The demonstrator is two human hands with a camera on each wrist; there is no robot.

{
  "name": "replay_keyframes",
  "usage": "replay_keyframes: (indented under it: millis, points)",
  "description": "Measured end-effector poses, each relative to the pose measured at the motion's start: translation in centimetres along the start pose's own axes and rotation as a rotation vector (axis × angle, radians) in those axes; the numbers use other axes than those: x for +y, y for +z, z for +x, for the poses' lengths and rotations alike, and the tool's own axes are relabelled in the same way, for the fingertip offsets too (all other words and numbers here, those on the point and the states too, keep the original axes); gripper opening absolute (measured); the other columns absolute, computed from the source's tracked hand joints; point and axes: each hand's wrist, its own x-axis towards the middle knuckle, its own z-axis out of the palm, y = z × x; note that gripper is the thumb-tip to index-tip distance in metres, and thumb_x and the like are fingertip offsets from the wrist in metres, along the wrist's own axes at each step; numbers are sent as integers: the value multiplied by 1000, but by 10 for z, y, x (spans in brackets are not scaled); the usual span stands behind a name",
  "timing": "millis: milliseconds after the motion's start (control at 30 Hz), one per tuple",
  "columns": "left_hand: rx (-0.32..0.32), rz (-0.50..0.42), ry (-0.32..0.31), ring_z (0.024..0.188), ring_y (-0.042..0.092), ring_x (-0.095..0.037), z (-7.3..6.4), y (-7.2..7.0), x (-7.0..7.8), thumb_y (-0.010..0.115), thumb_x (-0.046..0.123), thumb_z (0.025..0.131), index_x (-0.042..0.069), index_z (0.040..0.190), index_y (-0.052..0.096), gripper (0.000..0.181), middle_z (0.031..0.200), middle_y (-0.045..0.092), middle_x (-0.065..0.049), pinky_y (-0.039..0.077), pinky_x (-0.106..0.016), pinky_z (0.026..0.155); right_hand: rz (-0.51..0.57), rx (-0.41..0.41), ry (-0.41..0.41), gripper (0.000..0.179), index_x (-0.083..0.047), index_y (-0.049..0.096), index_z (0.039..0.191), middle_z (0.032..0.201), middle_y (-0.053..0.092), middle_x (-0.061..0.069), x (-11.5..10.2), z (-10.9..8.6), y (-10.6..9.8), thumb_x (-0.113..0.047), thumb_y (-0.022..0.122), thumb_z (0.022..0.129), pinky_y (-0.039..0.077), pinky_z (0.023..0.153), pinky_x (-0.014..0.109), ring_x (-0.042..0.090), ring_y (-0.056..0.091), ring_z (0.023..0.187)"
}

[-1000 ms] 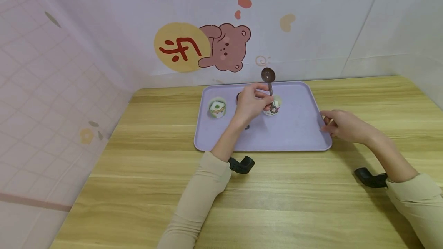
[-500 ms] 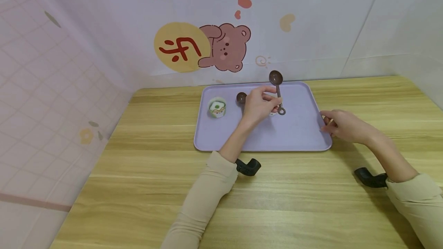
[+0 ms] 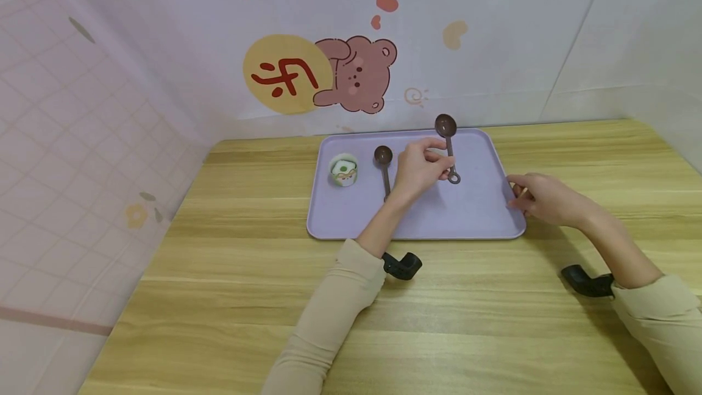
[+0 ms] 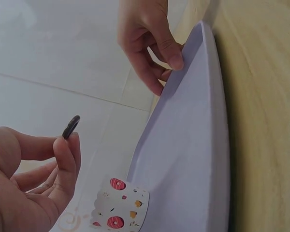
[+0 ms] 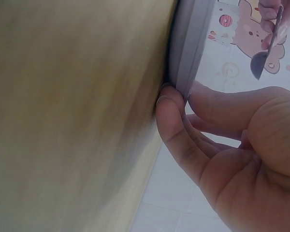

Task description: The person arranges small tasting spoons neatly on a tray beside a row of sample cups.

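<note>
My left hand [image 3: 419,166] pinches the handle of a brown measuring spoon [image 3: 445,125] over the lilac tray [image 3: 477,212], bowl pointing to the back. At the tray's right edge, my right hand [image 3: 545,199] grips the rim between thumb and fingers, as the right wrist view confirms. A second brown measuring spoon [image 3: 383,155] lies on the tray, left of the left hand. Further left stands a small paper cup [image 3: 345,178] with something white and green inside. Another paper cup [image 4: 120,205], printed with red rings, shows in the left wrist view; in the head view the left hand hides it.
The tray sits on a wood-grain table [image 3: 466,322] close to the back wall [image 3: 493,47], which carries a bear print. A pale tiled-pattern wall [image 3: 82,200] borders the left side. Black bands [image 3: 403,266] sit on both wrists.
My left hand has moved right and slightly toward me with the measuring spoon, uncovering the spoon lying on the tray and covering the right cup. The right hand stays on the rim.
</note>
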Motion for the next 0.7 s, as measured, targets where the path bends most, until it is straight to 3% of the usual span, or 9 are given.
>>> replay_keyframes:
  millis: [133,400,700]
  points:
    - [2,-1,3,49,59,-3,0,6,-2,76,-1,88,-4,109,71,22,73,73,-10,61,-39,65,1,-1,3,17,8,58,103,81,60,3,0,0,0,8,69,89,55,56,26,17,62,73]
    - [5,16,-11,47,58,-3,1,16,-6,78,0,87,-3,109,72,23,69,72,-7,53,-18,51,-8,-3,3,15,6,58,99,80,60,2,0,0,0,8,69,89,55,57,26,18,63,74]
    - [21,-11,-14,45,56,-2,2,26,-11,78,-2,86,-4,108,73,23,71,72,-11,54,-19,50,2,-11,13,14,5,58,98,79,59,2,-2,1,-1,8,69,89,55,57,26,17,62,73]
